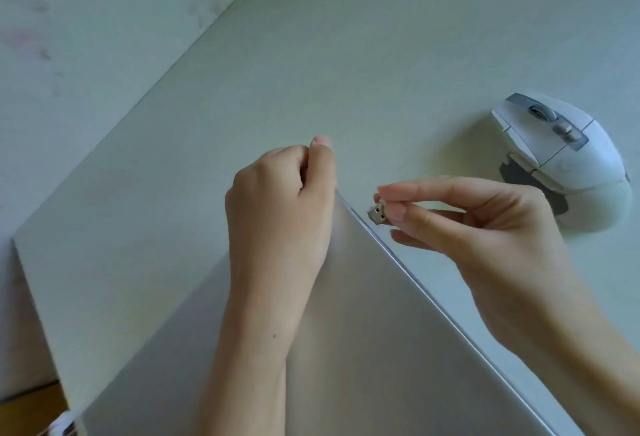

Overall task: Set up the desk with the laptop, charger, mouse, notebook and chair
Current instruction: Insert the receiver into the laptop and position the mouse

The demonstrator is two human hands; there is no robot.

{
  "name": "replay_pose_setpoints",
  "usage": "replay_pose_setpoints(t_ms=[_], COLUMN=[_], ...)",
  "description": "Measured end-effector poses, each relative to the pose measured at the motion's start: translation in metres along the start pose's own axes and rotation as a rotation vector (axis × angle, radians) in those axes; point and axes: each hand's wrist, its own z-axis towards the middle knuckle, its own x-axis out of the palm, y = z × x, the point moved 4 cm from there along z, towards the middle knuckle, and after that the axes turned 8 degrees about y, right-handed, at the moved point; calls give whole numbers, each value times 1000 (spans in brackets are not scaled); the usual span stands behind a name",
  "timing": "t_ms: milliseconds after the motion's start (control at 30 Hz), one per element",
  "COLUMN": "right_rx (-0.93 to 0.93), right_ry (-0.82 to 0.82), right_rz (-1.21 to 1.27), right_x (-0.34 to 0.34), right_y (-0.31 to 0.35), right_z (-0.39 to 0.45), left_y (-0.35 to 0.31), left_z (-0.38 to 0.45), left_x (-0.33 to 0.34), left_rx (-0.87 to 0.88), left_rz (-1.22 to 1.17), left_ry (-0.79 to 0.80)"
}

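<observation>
Laptop: a closed, flat silver-grey laptop (363, 349) lies on the pale white desk (346, 54), filling the lower middle of the view; its far corner sits under the left hand, and one long edge runs diagonally down to the right.
USB receiver: a tiny metal USB receiver with a square plug end (376, 214) hangs just beside the laptop's long edge, close to the far corner, not touching it as far as the view shows; its open plug face points toward that edge.
Right hand: the right hand (485, 227) pinches the USB receiver between thumb and forefinger, the other fingers loosely bent beneath; it hovers over the desk on the side of the laptop's long edge.
Left hand: the left hand (277, 203) rests on the laptop's far corner, fingers curled in, the thumb stretched along the edge and past the corner; whether the fingers hook under the lid cannot be told.
Mouse: a white wireless mouse with grey wheel and grey buttons (568, 158) sits on the desk, beyond the right hand and well apart from the laptop.
Desk: its far edge meets a pale wall (69, 37) beyond the laptop.
Floor: a strip of brown floor (31, 408) shows past the desk's end, left of the laptop.
</observation>
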Motion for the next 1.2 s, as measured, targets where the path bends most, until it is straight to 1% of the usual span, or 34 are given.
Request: replay_pose_setpoints(t_ms=[100, 233, 567, 667, 767, 867, 967, 1000, 1067, 1133, 1200], right_rx=[4, -3, -45, -85, -151, -276, -351, -382, -458, -488, -504], right_ry=[23, 15, 24, 23, -25, -53, -75, -36, 92, 173, 208], right_rz=[48, 113, -77, -231, -397, -683, -942, -1018, -1221, -1398, -1490], right_x=[14, 26, 24, 21, 15, 13, 12, 12, 14, 14, 13], right_y=[14, 24, 31, 30, 23, 14, 1, -6, -26, -41, -48], right_z=[-3, -4, -4, -4, -3, -6, -10, -12, -18, -25, -29], left_y=[-6, -8, -7, -7, -4, 3, 13, 17, 24, 27, 32], left_z=[-7, -12, -9, -6, -1, 5, 10, 11, 9, 1, -13], left_x=[-19, -29, -23, -17, -2, 18, 34, 39, 47, 45, 38], left_rx=[26, 41, 41, 48, 39, 19, 35, 42, 70, 149, 258], left_rz=[-81, -147, -136, -91, -43, 18, 33, 30, 22, 26, 28], left_ry=[-35, -62, -86, -94, -76, -35, -29, -25, -23, -68, -113])
